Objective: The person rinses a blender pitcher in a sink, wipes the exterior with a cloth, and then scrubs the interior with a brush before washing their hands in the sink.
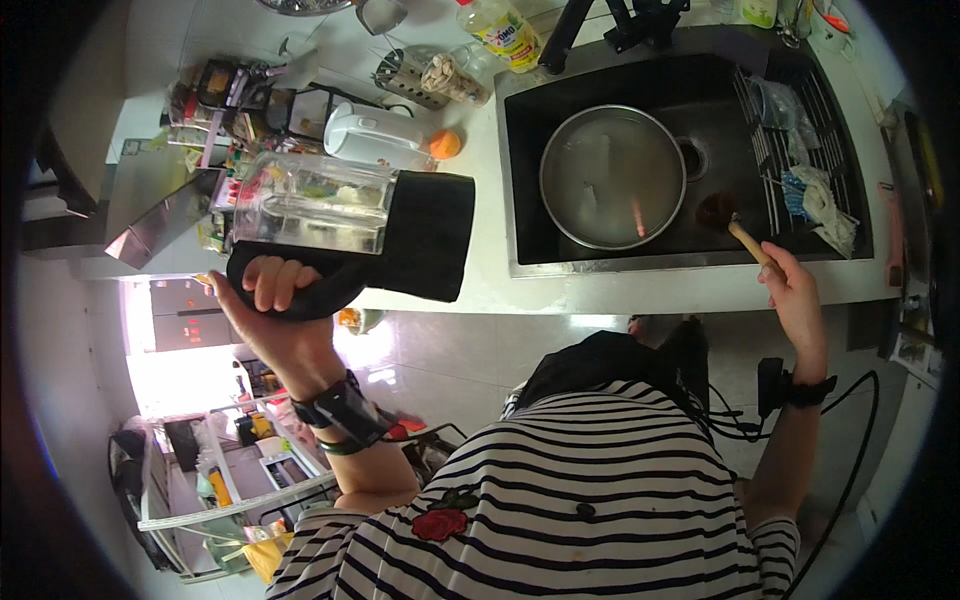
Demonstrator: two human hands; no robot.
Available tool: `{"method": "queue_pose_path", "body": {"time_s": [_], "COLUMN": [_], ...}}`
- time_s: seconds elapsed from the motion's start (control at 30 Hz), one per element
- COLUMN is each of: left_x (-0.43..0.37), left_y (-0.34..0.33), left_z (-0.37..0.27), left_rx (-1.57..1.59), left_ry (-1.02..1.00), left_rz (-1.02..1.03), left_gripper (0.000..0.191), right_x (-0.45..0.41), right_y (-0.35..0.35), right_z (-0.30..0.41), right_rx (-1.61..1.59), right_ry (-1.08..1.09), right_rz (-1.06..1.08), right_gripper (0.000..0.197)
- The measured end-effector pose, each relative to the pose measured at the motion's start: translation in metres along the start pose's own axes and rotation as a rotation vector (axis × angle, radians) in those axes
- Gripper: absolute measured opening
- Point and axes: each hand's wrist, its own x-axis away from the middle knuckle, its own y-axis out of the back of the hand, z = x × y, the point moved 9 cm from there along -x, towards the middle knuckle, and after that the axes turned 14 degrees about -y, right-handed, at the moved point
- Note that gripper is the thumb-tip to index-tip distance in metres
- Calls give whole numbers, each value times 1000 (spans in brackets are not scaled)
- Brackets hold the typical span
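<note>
My left hand grips the black handle of a clear blender jug, raised beside the counter and tilted onto its side, its black base towards the sink. In my right hand is the pale wooden handle of a brush; its dark brown head is over the right part of the black sink. A round metal basin of cloudy water sits in the sink, left of the brush and the drain.
A drying rack with cloths spans the sink's right side. Behind the jug stand a white electric kettle, an orange fruit and a cutlery holder. A yellow detergent bottle stands behind the sink. A cable hangs at right.
</note>
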Motion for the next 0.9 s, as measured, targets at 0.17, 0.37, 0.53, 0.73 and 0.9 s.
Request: {"method": "queue_pose_path", "body": {"time_s": [0.17, 0.37, 0.53, 0.73, 0.9], "left_x": [0, 6, 0, -3, -3], "left_y": [39, 94, 127, 145, 140], "left_z": [24, 56, 74, 64, 57], "left_rx": [-92, -332, -292, -257, -223], "left_ry": [-18, -3, 39, 2, 20], "left_rz": [-35, -17, -45, -39, -1], "left_gripper": [49, 48, 48, 48, 47], "right_x": [26, 47, 48, -6, -25], "right_y": [11, 16, 13, -8, -23], "right_z": [9, 35, 51, 21, 19], "right_rx": [54, 163, 189, 246, 519], "right_ry": [-5, -57, -72, -105, 125], "right_rz": [-41, -92, -129, -104, -281], "right_gripper": [39, 42, 42, 37, 37]}}
